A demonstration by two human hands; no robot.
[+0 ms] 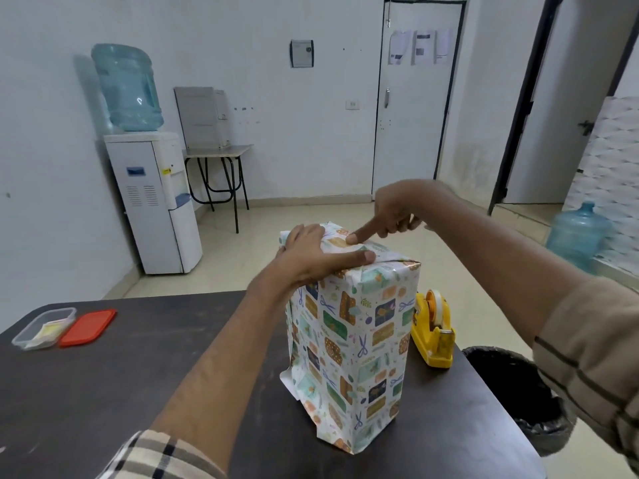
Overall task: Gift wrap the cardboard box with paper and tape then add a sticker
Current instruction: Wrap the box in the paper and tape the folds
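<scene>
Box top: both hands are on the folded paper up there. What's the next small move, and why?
Probably, with the right hand, slide the index finger along the top fold, pressing it flat. The left hand lies flat on the box, pinning the paper, and the right fingertip presses the fold mid-top. Whether tape lies under it, I cannot tell.

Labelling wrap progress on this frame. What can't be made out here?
Head view, the only one:
Top fold of the wrapped box: partly under the left hand and the index finger of the right hand; tape there cannot be told.
Box's far sides: hidden by the box itself.
Plastic container contents: too small to identify.
Tape dispenser: one side behind the box.
Bin: partly hidden by the right sleeve.
</scene>
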